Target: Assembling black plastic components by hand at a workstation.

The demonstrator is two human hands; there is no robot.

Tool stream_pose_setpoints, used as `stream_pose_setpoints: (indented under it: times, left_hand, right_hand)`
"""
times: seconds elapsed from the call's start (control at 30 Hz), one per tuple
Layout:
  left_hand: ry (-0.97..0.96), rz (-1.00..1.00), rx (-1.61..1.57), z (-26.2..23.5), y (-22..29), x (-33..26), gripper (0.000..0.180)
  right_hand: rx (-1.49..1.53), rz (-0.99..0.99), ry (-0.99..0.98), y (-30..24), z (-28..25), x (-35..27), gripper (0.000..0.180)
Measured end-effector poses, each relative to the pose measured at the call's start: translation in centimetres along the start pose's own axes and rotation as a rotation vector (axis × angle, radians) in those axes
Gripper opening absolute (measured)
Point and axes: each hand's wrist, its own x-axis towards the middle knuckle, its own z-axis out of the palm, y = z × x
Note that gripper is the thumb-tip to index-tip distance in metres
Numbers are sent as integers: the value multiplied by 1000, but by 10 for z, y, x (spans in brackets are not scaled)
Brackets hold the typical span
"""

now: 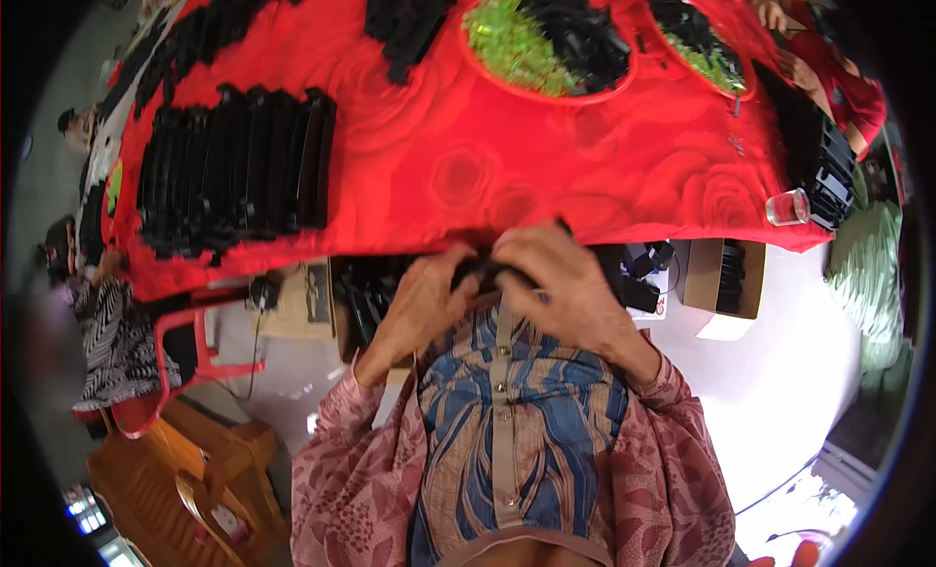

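Striped shirt (546,401) nearest; hands (561,274) hold, partly covering, a black piece (482,266); black strips (234,167) stacked left.

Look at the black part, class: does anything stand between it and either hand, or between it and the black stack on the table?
Nothing visible separates the black part from the left hand or right hand; both hold it. Toward the stack, the left hand partly intervenes; beyond it, only red cloth shows.
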Motion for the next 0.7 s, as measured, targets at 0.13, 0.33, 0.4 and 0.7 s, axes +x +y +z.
stream_pose_setpoints:
  times: [0.13, 0.33, 0.4, 0.7]
  left_hand:
    - [-49, -249, -523, -9, -1, 4, 32]
    - [17, -350, -819, -7, 9, 7, 37]
    - [-46, -329, -903, -7, 8, 9, 40]
    - [-120, -396, -855, 3, -3, 10, 44]
  right_hand:
    - [-22, 196, 266, 3, -15, 2, 20]
    - [83, 213, 168, 3, 6, -7, 20]
    - [38, 124, 121, 0, 9, -4, 23]
    - [-242, -58, -121, 21, 24, -18, 40]
